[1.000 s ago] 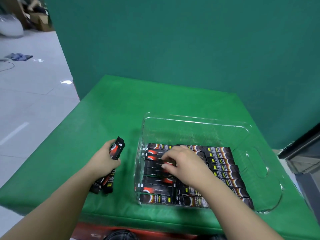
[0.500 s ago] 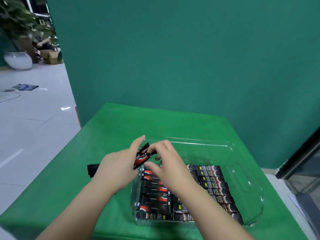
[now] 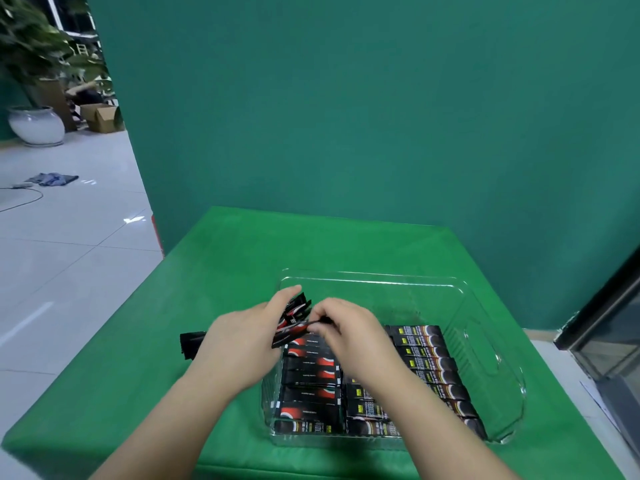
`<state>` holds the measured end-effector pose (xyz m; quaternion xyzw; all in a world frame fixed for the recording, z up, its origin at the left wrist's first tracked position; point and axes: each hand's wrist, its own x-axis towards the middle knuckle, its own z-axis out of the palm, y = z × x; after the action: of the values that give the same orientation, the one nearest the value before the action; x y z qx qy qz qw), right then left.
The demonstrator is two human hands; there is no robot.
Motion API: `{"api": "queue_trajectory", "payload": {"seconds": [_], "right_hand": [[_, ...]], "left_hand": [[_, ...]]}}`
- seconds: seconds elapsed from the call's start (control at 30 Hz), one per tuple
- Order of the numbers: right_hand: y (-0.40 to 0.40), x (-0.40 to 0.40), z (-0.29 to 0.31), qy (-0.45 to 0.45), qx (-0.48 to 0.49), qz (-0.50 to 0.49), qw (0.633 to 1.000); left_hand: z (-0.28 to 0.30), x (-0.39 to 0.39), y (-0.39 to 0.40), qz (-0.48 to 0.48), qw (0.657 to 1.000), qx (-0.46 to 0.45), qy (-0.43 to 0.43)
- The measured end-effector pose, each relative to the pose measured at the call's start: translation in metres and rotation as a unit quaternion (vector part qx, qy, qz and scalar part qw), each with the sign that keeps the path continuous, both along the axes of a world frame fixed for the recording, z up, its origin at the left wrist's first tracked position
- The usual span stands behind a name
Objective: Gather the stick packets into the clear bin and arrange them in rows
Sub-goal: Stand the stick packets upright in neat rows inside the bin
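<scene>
- The left hand grips a small bundle of stick packets above the near-left corner of the clear bin, fingers curled round it; the bundle's far end sticks out past the hand on the table side.
- The right hand pinches 1 packet at its end, thumb and fingertips closed on it, apparently drawing it out of the bundle.
- The bin sits on the green table. The rows already laid cover its near part in about 3 columns, packets lying flat and side by side; the far part of the floor is bare.
- To do this step well, I judge: pull the single packet free along its length so the others stay in the left grip, turn it parallel to the laid ones, and set it flat at the far end of the left column, edge against its neighbour.
- Risk: a loose left grip could spill packets onto the tidy rows.
</scene>
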<state>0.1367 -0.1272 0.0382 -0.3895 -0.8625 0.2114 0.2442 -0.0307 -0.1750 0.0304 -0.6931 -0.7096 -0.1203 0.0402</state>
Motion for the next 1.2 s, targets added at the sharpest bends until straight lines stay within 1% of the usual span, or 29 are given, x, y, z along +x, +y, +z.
{"api": "queue_trajectory", "payload": {"seconds": [0.1, 0.17, 0.3, 0.4, 0.53, 0.7, 0.8, 1.07, 1.2], "right_hand": [[0.010, 0.019, -0.001, 0.026, -0.036, -0.071, 0.997], [0.016, 0.032, -0.007, 0.028, -0.061, -0.087, 0.994], [0.017, 0.043, -0.032, -0.015, -0.127, -0.098, 0.987], [0.016, 0.042, -0.054, -0.053, -0.165, -0.109, 0.979], [0.019, 0.035, -0.075, -0.108, -0.197, -0.093, 0.970], [0.020, 0.020, -0.085, -0.163, -0.185, -0.070, 0.967], [0.019, 0.015, -0.090, -0.168, -0.180, -0.057, 0.967], [0.024, 0.011, -0.103, -0.179, -0.160, -0.064, 0.969], [0.022, 0.013, -0.104, -0.153, -0.144, -0.054, 0.976]], "left_hand": [[-0.002, -0.011, -0.003, 0.025, 0.999, -0.001, -0.035], [-0.002, -0.017, -0.003, 0.047, 0.998, -0.010, -0.048], [-0.007, -0.025, 0.000, 0.088, 0.993, -0.018, -0.078], [-0.012, -0.028, 0.000, 0.111, 0.986, -0.014, -0.126], [-0.014, -0.022, 0.001, 0.117, 0.976, -0.008, -0.182], [-0.015, -0.013, 0.004, 0.114, 0.971, 0.004, -0.209], [-0.015, -0.011, 0.004, 0.112, 0.968, 0.013, -0.223], [-0.021, -0.001, 0.003, 0.107, 0.981, 0.001, -0.159], [-0.026, 0.002, 0.003, 0.112, 0.979, 0.011, -0.169]]}}
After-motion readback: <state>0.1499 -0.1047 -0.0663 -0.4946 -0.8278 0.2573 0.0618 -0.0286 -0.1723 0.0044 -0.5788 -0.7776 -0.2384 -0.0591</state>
